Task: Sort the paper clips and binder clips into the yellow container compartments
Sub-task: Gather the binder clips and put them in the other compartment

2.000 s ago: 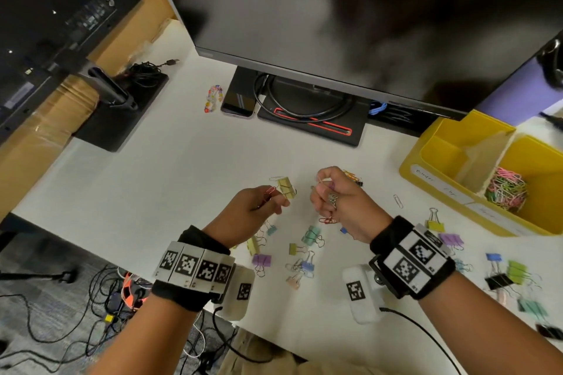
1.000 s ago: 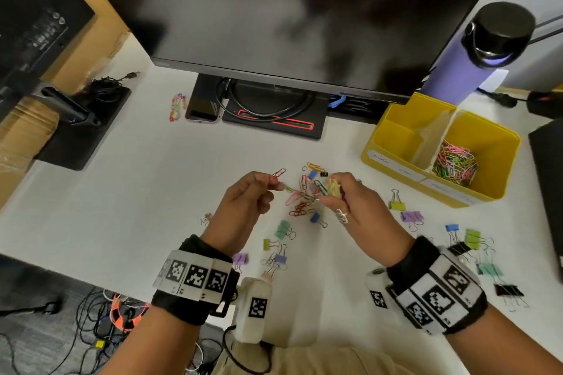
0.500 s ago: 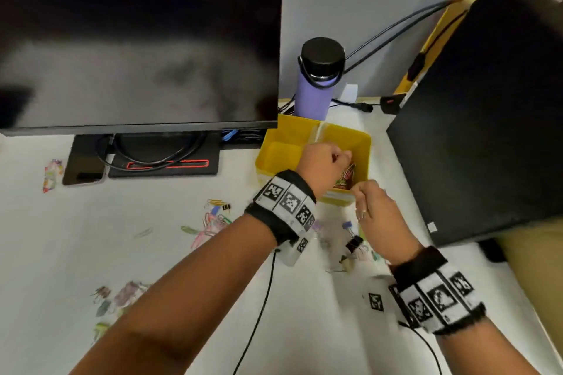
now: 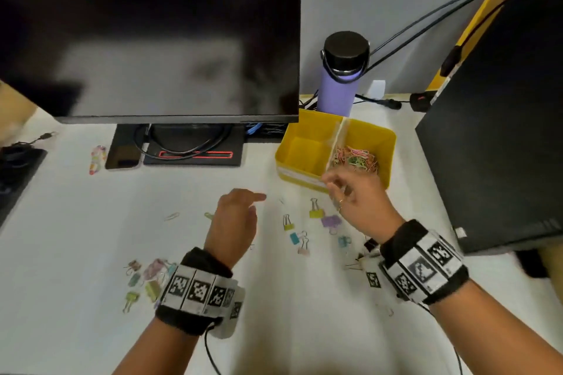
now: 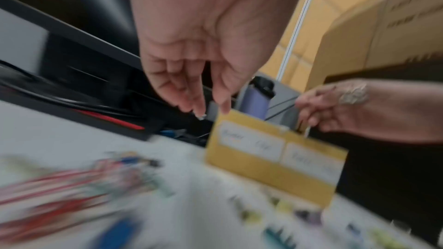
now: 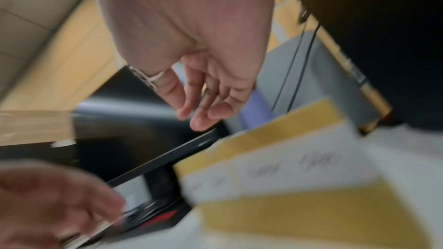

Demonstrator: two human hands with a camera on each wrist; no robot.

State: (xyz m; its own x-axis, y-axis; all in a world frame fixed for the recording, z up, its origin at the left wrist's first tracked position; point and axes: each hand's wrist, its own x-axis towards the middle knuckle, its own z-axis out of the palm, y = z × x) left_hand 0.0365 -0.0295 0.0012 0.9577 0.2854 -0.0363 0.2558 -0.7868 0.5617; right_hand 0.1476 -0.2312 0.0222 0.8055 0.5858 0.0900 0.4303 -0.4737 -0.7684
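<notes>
The left grip hovers over the white counter, fingers loose and slightly spread, holding nothing; the left wrist view shows its fingertips hanging relaxed with an empty palm. The right grip hangs just in front of the yellow container, at its near wall, fingers loosely curled and parted; the right wrist view shows nothing between them, though that picture is blurred.

The yellow container stands on the counter to the right of the monitor, in front of a purple bottle. A divider splits it in two: the right compartment holds a heap of coloured paper clips, the left compartment shows only bare yellow floor.

Binder clips in yellow, purple, teal and pink lie scattered on the counter between the two hands and below the container. Another cluster of binder clips lies left of the left wrist. A single paper clip lies on the counter left of the left hand
</notes>
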